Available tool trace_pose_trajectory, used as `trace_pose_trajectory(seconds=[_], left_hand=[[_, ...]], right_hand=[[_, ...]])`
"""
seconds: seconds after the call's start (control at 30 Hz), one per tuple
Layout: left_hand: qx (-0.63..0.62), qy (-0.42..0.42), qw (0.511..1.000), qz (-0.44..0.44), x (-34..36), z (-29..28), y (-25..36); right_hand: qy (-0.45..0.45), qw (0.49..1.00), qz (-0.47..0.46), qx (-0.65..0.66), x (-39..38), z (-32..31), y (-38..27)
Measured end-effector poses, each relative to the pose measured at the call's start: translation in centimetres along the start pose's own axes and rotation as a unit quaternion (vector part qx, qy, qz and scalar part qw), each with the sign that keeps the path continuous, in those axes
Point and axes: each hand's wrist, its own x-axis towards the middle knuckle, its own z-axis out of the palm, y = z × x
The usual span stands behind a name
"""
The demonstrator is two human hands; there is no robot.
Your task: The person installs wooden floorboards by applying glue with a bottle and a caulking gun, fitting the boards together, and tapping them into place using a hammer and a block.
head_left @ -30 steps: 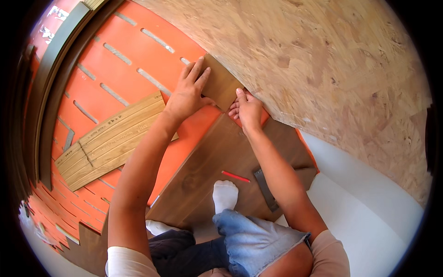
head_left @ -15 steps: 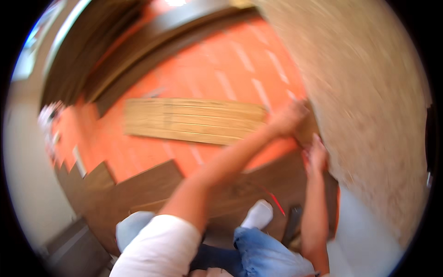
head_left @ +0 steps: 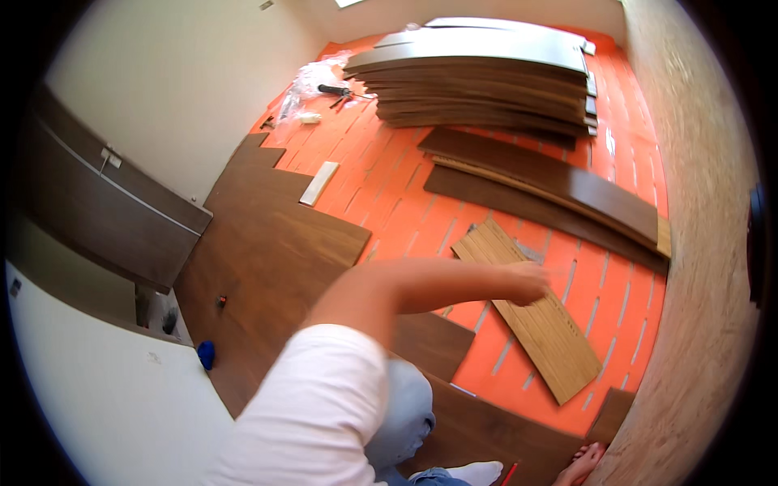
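Note:
My left hand [head_left: 527, 282], blurred with motion, is over a pale grooved board [head_left: 559, 348] on the orange underlay [head_left: 498, 401]; its fingers are unclear. At lower right, my right hand [head_left: 585, 460] is curled at the lower edge of a small brown plank piece [head_left: 609, 413], beside the wood-chip board [head_left: 693, 267]; what its fingers hold is hard to make out. A red pencil [head_left: 510, 474] lies on laid brown flooring [head_left: 271, 251] near my white-socked foot [head_left: 478, 471].
A tall plank stack [head_left: 478, 93] stands at the back, loose planks [head_left: 543, 186] before it. Plastic wrap [head_left: 308, 77], a black-handled tool [head_left: 332, 91] and a pale block [head_left: 318, 182] lie farther left. A dark cabinet [head_left: 105, 202] and blue object [head_left: 206, 354] border the left.
The view has swung up and left, showing more of the room. My left hand has left the small plank piece and moved out over the grooved board. My right hand remains by that piece.

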Motion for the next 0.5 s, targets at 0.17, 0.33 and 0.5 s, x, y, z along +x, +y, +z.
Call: trace_pose_trajectory(seconds=[0.17,0.33,0.5], left_hand=[[-0.217,0.092,0.888,-0.395,-31.5,13.8,4.8],[-0.183,0.145,0.788,-0.570,-48.4,21.4,11.9],[-0.137,0.168,0.667,-0.713,-55.2,25.7,10.7]], right_hand=[[0.016,0.962,-0.194,-0.194,-6.3,4.7,-6.7],[-0.184,0.964,-0.140,-0.130,-6.2,4.6,-8.8],[-0.219,0.828,-0.269,-0.440,-1.6,7.3,-14.5]])
